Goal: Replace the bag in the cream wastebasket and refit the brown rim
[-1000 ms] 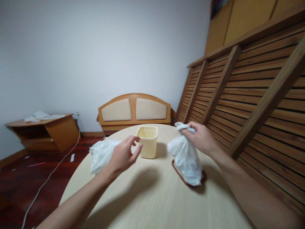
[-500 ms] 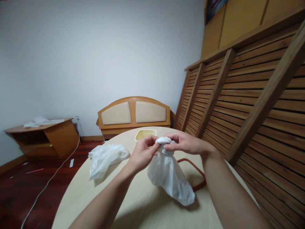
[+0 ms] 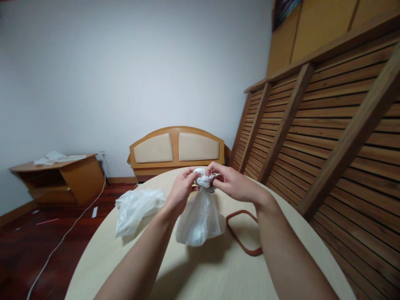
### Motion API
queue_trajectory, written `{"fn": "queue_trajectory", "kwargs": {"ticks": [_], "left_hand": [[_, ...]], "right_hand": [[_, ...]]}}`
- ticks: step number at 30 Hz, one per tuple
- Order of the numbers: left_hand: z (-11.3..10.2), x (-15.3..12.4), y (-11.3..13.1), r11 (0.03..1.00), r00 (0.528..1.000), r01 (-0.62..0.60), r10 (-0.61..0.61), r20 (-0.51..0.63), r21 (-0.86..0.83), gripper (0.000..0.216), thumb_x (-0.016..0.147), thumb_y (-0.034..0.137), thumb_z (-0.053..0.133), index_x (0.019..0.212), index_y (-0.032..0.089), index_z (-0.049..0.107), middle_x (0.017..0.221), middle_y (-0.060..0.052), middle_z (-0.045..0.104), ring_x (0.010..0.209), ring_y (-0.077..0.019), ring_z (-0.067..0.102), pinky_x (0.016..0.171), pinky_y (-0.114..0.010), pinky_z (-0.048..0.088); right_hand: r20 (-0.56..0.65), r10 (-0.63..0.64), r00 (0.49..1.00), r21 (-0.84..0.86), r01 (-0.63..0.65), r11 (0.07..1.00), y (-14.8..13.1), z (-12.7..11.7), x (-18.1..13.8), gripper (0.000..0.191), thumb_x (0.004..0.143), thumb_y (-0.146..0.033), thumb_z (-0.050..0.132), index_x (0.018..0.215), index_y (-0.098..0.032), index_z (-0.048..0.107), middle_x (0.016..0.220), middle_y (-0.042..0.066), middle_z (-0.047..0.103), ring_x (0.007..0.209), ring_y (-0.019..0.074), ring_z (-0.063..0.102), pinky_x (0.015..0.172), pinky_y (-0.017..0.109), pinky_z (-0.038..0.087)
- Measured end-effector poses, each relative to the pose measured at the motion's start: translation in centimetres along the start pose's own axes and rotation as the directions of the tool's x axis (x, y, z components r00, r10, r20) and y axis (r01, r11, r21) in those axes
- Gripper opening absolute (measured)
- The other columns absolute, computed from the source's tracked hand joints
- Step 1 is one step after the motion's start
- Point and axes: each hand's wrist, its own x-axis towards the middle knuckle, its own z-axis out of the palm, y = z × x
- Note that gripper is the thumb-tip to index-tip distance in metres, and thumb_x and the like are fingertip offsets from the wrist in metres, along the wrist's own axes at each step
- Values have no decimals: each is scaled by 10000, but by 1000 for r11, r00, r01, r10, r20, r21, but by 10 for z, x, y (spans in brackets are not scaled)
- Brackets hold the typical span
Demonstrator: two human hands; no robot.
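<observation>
Between my two hands hangs a white plastic bag (image 3: 201, 218), its neck twisted and bunched into a knot-like loop at the top. My left hand (image 3: 182, 187) pinches the left side of that bunched neck, fingers closed. On the other side, my right hand (image 3: 229, 181) grips the neck with thumb and bent fingers. The lower part of the bag looks full and rounded; its contents are hidden. A reddish-brown rounded ring-shaped frame (image 3: 239, 245) lies on the table to the right of the bag, partly behind my right forearm.
A second, crumpled white plastic bag (image 3: 137, 210) rests at the left of the round pale table (image 3: 187, 277). Beyond stand a headboard (image 3: 176, 150) and a low wooden cabinet (image 3: 67, 179). Slatted wooden panels (image 3: 315, 141) lean along the right. A cable (image 3: 68, 231) runs over the floor.
Both hands have moved left and slightly up with the bag, which now hangs straighter. More of the brown frame shows, while the yellow container behind is now hidden.
</observation>
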Motion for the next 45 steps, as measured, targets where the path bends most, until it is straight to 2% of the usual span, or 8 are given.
{"fn": "queue_trajectory", "kwargs": {"ticks": [9,16,23,30,34,39,42,45], "left_hand": [[-22,-11,5,998,999,-37,39,30,-44,326,664,373,825,859,164,668,876,-23,658,788,-132,584,689,-209,458],[-18,-23,9,992,977,-109,118,178,-57,286,742,352,811,934,180,689,1205,-76,664,1051,-208,615,868,-270,465],[-13,-24,7,988,989,-107,117,88,-115,362,752,301,695,1104,221,670,1364,-73,592,1087,-220,617,819,-280,504],[-8,-30,7,998,946,34,-51,321,56,562,669,426,867,1123,173,652,1039,-104,705,909,-200,658,780,-277,509],[-3,-27,3,994,972,-47,23,234,97,533,630,466,887,1005,150,679,931,-80,705,771,-163,631,624,-219,472],[-11,-21,2,983,994,-112,109,28,147,539,679,518,836,1063,171,687,1022,-82,705,789,-150,614,597,-193,460],[-13,-20,2,988,993,-109,104,47,111,509,679,502,839,1029,164,691,1004,-84,717,813,-166,631,663,-223,492],[-13,-21,3,993,993,-100,97,62,56,496,666,478,853,1014,161,694,1001,-82,719,822,-177,645,692,-241,502]], "right_hand": [[21,41,999,-236,-34,971,3,-7,-12,181,922,-187,481,859,-192,650,893,43,678,826,181,613,779,300,461],[109,227,968,163,-243,956,-7,5,-11,394,964,-501,503,1150,-175,626,1072,94,669,900,200,647,705,300,552],[-189,221,957,291,-160,943,4,13,-2,277,824,-284,681,1075,-188,611,975,54,698,837,183,678,746,320,577],[-368,35,929,287,78,955,-2,8,1,460,840,-223,615,1296,-281,593,1467,54,516,1342,227,494,1091,408,451],[-350,116,930,259,-23,965,1,9,-2,559,871,-317,650,1413,-352,515,1659,38,201,1431,272,397,1121,463,405],[-166,295,941,273,-244,931,7,19,-1,478,883,-427,668,1286,-185,581,1250,154,647,1059,240,658,951,449,520],[114,195,974,330,-222,917,6,25,0,353,890,-463,653,1087,-171,656,983,81,720,918,209,676,870,389,534],[163,105,981,345,-156,925,5,29,1,297,855,-448,694,972,-176,666,926,37,713,863,193,660,822,350,520]]}}
